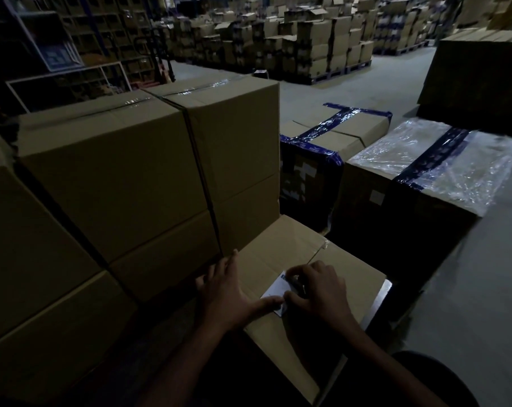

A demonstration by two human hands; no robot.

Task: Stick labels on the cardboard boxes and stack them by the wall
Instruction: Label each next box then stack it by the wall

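Note:
A plain cardboard box point(281, 251) sits low in front of me, its taped top facing up. A small white label point(276, 289) lies on that top. My left hand point(231, 292) rests flat on the box with spread fingers, its thumb touching the label's near edge. My right hand point(316, 289) covers the label's right side with curled fingers, pinching it at the edge. Part of the label is hidden under my right hand.
Tall stacked cardboard boxes point(125, 171) stand close on the left. Two boxes with blue tape point(331, 136) and clear plastic wrap point(442, 160) sit on the right. Grey floor point(469, 274) runs along the right. Pallets of boxes point(307, 45) fill the back.

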